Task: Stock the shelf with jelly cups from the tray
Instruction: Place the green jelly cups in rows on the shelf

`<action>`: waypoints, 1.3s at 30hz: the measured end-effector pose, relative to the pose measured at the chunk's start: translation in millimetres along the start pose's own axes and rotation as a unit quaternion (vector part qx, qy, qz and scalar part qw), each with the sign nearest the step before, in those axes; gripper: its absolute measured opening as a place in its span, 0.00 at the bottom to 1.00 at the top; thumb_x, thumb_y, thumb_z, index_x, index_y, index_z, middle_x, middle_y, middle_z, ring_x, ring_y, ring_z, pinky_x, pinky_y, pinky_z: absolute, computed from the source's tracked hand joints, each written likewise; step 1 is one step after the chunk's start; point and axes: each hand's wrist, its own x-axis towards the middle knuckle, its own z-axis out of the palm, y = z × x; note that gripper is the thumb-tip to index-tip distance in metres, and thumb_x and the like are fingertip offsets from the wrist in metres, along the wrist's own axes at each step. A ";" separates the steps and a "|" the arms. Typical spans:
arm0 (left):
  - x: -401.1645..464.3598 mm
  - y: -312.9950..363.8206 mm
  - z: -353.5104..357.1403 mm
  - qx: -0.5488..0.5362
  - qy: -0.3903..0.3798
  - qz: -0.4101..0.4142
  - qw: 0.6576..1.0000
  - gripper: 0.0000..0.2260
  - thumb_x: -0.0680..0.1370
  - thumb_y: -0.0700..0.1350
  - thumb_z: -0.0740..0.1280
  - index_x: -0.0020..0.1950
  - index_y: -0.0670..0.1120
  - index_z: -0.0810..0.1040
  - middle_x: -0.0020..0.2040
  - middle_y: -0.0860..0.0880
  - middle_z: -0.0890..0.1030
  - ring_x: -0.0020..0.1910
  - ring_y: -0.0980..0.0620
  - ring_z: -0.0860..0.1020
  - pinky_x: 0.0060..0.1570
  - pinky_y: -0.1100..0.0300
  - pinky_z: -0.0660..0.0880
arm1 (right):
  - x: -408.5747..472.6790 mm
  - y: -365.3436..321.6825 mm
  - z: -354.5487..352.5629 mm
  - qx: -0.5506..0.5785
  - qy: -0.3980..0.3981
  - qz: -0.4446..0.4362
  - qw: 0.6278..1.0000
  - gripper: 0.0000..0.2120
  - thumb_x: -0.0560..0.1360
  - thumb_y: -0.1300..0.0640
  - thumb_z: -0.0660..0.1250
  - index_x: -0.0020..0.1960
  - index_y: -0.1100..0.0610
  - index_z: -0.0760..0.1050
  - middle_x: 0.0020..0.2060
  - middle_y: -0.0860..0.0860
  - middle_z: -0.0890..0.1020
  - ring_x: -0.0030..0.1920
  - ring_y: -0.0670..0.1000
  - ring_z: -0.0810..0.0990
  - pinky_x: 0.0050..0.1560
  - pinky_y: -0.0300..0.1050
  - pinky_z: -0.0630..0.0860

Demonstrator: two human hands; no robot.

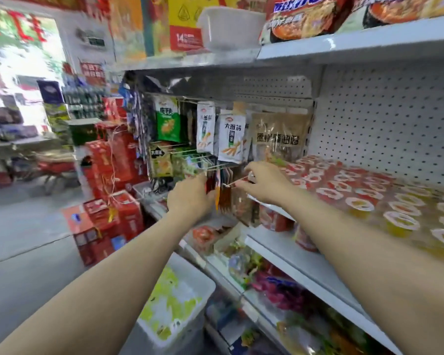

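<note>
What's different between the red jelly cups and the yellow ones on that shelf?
The red jelly cups hold red jelly; the yellow jelly cups hold yellow. The red ones fill the left and back of the shelf, nearer the hands; the yellow ones sit on the right, toward the front. The red ones appear more numerous in view. Both share round shapes and white-rimmed lids, packed in close rows.

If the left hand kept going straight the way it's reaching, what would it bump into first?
Probably the hanging snack packets; the left hand already touches or grips them on their hook, though blur hides the exact contact.
</note>
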 end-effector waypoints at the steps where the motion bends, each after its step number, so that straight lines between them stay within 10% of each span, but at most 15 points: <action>1: 2.3 -19.5 2.0 0.004 -0.004 -0.004 1.000 0.19 0.78 0.59 0.64 0.64 0.50 0.74 0.54 0.46 0.81 0.52 0.41 0.79 0.45 0.51 0.78 | 8.7 -12.5 12.9 -0.001 0.000 -0.004 1.000 0.27 0.77 0.38 0.65 0.67 0.56 0.72 0.62 0.55 0.77 0.60 0.57 0.76 0.52 0.48 0.74; 7: 7.9 -120.1 25.1 0.026 -0.050 -0.011 0.998 0.22 0.78 0.59 0.63 0.70 0.51 0.71 0.55 0.46 0.81 0.52 0.42 0.79 0.42 0.51 0.76 | 40.9 -68.6 97.6 0.027 -0.047 0.013 0.998 0.24 0.78 0.39 0.65 0.65 0.55 0.72 0.56 0.52 0.77 0.48 0.52 0.75 0.38 0.45 0.69; 12: 0.2 -180.9 68.9 -0.011 -0.113 -0.071 0.991 0.22 0.78 0.59 0.65 0.68 0.50 0.72 0.58 0.43 0.80 0.57 0.39 0.77 0.49 0.48 0.77 | 58.2 -91.3 173.8 0.047 -0.130 0.036 0.990 0.27 0.79 0.42 0.65 0.72 0.57 0.68 0.66 0.55 0.73 0.65 0.57 0.73 0.54 0.48 0.73; 19: -25.4 -264.1 154.1 -0.052 -0.171 -0.162 0.971 0.24 0.79 0.58 0.65 0.71 0.49 0.71 0.62 0.45 0.80 0.62 0.43 0.76 0.52 0.52 0.72 | 89.4 -89.4 306.1 0.049 -0.239 0.027 0.969 0.25 0.78 0.42 0.66 0.66 0.59 0.72 0.61 0.54 0.78 0.57 0.58 0.77 0.53 0.49 0.75; 39: -48.8 -360.8 465.6 -0.194 -0.407 -0.494 0.744 0.27 0.78 0.59 0.66 0.72 0.46 0.69 0.64 0.43 0.77 0.61 0.44 0.76 0.51 0.58 0.70 | 143.3 26.0 655.6 0.037 -0.551 0.116 0.825 0.27 0.76 0.42 0.68 0.70 0.53 0.70 0.66 0.54 0.76 0.64 0.58 0.75 0.58 0.49 0.73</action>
